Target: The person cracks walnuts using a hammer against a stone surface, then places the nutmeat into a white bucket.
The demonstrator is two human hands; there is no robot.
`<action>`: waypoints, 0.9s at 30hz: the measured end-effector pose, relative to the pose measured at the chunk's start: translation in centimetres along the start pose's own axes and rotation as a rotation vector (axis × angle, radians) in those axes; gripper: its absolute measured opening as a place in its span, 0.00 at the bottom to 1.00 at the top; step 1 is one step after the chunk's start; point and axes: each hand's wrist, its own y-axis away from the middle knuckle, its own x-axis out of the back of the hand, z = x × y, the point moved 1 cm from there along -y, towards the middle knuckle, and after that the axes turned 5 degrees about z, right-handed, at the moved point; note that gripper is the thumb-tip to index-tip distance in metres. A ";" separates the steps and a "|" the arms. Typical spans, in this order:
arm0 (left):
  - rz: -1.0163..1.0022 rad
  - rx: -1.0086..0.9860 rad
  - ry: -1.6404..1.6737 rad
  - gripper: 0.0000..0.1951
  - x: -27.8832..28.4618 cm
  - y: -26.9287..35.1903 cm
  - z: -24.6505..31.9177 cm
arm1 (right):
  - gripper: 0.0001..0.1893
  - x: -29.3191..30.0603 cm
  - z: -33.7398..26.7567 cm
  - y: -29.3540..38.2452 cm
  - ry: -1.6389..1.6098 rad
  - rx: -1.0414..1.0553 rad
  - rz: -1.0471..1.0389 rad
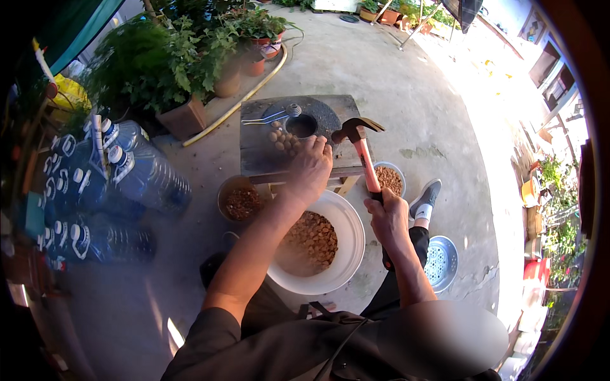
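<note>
My right hand (390, 214) grips the dark handle end of a claw hammer (366, 159). The hammer's head is raised at the right side of a dark round stone slab (329, 112) with a hole in its middle. My left hand (312, 164) reaches over the near edge of that hole, fingers bent together; whether a nut is between them is hidden. Several round brown nuts (284, 141) lie just left of those fingers. Beneath my left forearm stands a white plastic bucket (350, 238) partly filled with brown shell pieces (317, 238).
The slab rests on a low wooden table (252, 159), with a blue-handled wire tool (267, 118) on it. Bowls of reddish-brown pieces (243, 204) and tan kernels (388, 180) flank the bucket. A perforated blue basin (441, 264), large water bottles (147, 176) and a hose (228, 112) lie around.
</note>
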 end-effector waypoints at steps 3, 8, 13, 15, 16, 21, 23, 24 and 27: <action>-0.126 0.037 -0.021 0.10 1.3 1.0 1.6 | 0.10 0.4 0.9 0.2 -0.017 -0.017 0.008; -0.164 0.102 0.088 0.09 5.1 3.1 3.0 | 0.09 0.6 1.1 0.6 -0.044 -0.061 0.021; 0.183 0.266 -0.037 0.09 5.8 1.2 -1.4 | 0.09 0.6 0.2 1.1 -0.049 -0.082 -0.005; 0.089 0.335 -0.027 0.09 5.4 0.5 -2.5 | 0.09 0.7 -0.1 1.3 -0.041 -0.080 -0.022; 0.042 0.371 -0.023 0.09 5.2 0.3 -2.8 | 0.09 0.7 -0.5 1.5 -0.051 -0.106 -0.034; 0.020 0.397 -0.044 0.07 3.9 0.3 -3.1 | 0.10 0.9 -0.9 1.7 -0.040 -0.153 -0.067; 0.037 0.379 -0.067 0.07 3.5 0.2 -3.0 | 0.09 0.5 0.0 1.6 -0.038 -0.095 -0.053; 0.041 0.372 -0.083 0.07 3.2 0.2 -3.0 | 0.09 0.4 0.4 1.6 -0.037 -0.068 -0.047; 0.071 0.351 -0.110 0.06 2.7 0.3 -2.8 | 0.09 0.1 0.6 1.7 -0.095 -0.056 -0.028</action>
